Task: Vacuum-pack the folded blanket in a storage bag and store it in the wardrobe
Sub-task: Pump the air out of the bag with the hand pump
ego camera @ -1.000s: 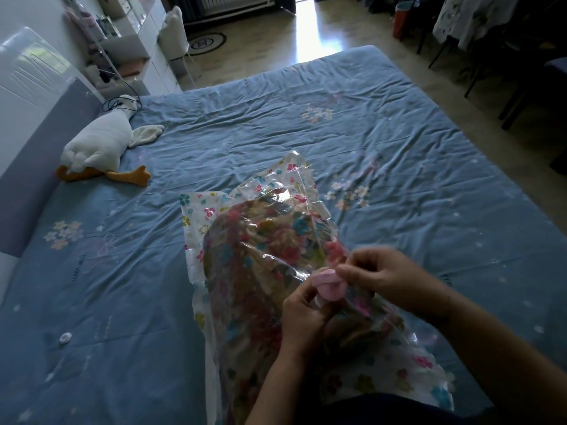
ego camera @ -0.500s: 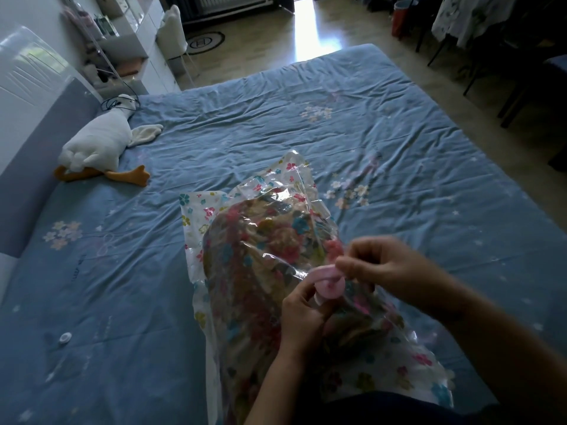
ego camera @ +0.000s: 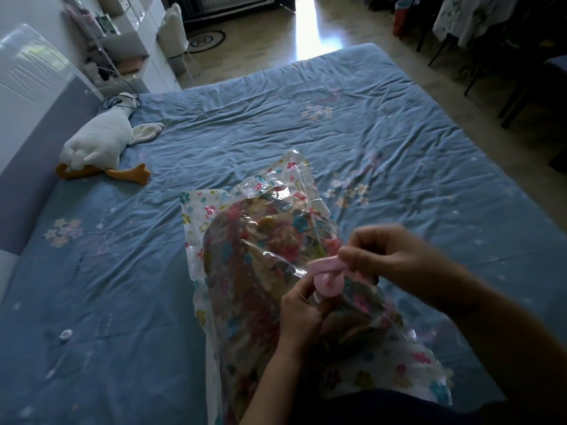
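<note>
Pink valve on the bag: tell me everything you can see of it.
The valve is a round pink disc, plastic by its look, with a small nub at its centre, set in the clear flowered bag. Its pink cap is lifted off the disc and pinched by the right hand. The left hand grips the bag just beneath it.

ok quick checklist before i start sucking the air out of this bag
1. Blanket fully inside the storage bag: ok.
2. Left hand gripping the pink valve to steady it: ok.
3. Right hand pinching the cap, flipped up off the valve: ok.
4. Zip seal closed: cannot tell, it is out of view.
5. Pump within reach: cannot tell, none in view.
</note>
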A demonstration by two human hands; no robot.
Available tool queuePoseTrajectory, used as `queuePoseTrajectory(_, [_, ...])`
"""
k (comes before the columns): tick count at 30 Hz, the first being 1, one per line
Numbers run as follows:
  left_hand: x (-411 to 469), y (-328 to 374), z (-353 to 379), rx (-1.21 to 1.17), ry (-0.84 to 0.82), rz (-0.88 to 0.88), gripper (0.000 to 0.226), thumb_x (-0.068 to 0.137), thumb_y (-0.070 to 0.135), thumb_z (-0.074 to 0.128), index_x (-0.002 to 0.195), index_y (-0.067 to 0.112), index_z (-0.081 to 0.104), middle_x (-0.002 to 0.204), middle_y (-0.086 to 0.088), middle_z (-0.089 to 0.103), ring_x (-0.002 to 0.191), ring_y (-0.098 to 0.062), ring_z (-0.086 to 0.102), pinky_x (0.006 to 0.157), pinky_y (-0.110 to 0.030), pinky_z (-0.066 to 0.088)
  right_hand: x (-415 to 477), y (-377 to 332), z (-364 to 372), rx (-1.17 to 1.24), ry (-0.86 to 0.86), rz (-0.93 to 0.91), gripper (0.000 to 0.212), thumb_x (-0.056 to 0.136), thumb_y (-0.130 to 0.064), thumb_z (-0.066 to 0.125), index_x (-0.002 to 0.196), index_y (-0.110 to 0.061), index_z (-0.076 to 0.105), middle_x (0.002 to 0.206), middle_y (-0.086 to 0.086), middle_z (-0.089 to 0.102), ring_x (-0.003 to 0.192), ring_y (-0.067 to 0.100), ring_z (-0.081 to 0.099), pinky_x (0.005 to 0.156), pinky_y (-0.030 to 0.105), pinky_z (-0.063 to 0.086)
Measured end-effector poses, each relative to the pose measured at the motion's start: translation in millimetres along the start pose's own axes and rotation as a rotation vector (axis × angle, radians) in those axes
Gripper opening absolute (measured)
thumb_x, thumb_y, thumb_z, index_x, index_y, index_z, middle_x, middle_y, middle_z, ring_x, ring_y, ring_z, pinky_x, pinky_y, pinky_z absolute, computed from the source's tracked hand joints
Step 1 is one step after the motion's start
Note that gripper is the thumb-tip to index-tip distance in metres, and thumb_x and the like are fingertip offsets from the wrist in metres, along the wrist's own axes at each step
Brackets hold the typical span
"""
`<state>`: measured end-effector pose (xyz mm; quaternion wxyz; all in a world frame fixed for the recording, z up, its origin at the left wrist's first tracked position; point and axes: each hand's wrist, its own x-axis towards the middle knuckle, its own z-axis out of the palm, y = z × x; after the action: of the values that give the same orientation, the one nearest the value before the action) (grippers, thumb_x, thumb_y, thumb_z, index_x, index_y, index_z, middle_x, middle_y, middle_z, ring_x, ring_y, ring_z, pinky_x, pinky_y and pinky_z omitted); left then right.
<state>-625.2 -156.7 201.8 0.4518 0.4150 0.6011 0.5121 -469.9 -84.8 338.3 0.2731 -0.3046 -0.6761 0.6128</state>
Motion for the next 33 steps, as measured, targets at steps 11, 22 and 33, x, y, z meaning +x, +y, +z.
queuePoseTrajectory(11, [0, 0, 1, 0.017, 0.001, 0.053, 0.039, 0.074, 0.003, 0.081, 0.109, 0.016, 0.071, 0.108, 0.01, 0.074, 0.106, -0.01, 0.068, 0.092, -0.027, 0.053, 3, 50, 6, -0.195, 0.023, 0.213, 0.042, 0.074, -0.045, 0.066, 0.07, -0.003, 0.064, 0.054, -0.003, 0.053, 0.053, 0.015, 0.046, 0.056, 0.036, 0.038])
queuePoseTrajectory(22, [0, -7, 1, 0.029, 0.033, -0.016, 0.041, 0.072, 0.013, 0.085, 0.11, 0.023, 0.073, 0.106, 0.002, 0.075, 0.103, -0.02, 0.069, 0.094, -0.047, 0.054, 7, 31, 1, 0.087, 0.026, 0.051, 0.028, 0.083, -0.036, 0.068, 0.065, -0.014, 0.062, 0.056, 0.002, 0.053, 0.051, 0.015, 0.046, 0.049, 0.024, 0.039])
queuePoseTrajectory(33, [2, 3, 0, 0.01, 0.021, 0.077, 0.07, 0.062, 0.045, 0.086, 0.121, 0.014, 0.066, 0.121, 0.01, 0.069, 0.118, -0.011, 0.061, 0.104, -0.04, 0.048, 13, 53, 10, -0.085, 0.054, 0.214, 0.046, 0.073, -0.039, 0.064, 0.078, 0.007, 0.061, 0.061, 0.01, 0.055, 0.054, 0.017, 0.048, 0.052, 0.025, 0.039])
